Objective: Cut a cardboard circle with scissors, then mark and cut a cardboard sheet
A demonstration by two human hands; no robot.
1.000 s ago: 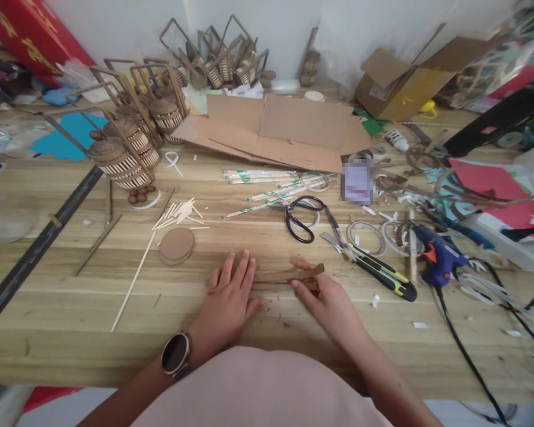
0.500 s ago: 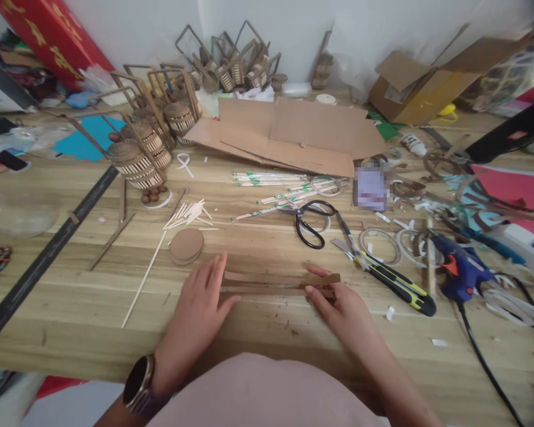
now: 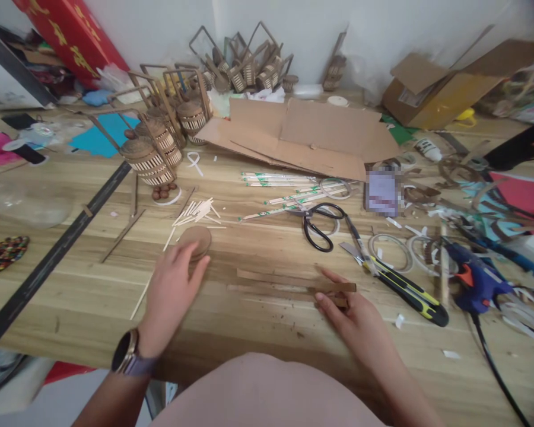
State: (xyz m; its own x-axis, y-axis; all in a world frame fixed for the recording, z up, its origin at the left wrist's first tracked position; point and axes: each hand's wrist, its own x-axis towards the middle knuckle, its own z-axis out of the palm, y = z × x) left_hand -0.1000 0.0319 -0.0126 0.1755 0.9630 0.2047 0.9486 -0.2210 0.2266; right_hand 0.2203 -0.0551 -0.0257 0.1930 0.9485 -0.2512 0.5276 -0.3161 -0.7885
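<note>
My left hand [image 3: 174, 290], a watch on its wrist, reaches over a pair of stacked round cardboard discs [image 3: 200, 237]. Its fingertips cover the near edge of the discs, thumb held apart; whether they touch is hard to tell. In my right hand [image 3: 353, 311] are the right ends of two thin brown cardboard strips [image 3: 276, 279], held between thumb and fingers. The strips run leftward, low over the table, roughly side by side. Short pale sticks [image 3: 198, 210] lie in a small heap just beyond the discs.
Black-handled scissors [image 3: 320, 228], a yellow-black utility knife [image 3: 407, 290] and a blue glue gun [image 3: 476, 279] lie to the right. Flattened cardboard [image 3: 320, 130] sits ahead. Small handled baskets [image 3: 149, 160] stand at back left. A long black strip [image 3: 57, 252] crosses the left side.
My left hand has left the left end of the strips and moved left to the cardboard discs. The right hand still holds the strips. The view has shifted slightly.
</note>
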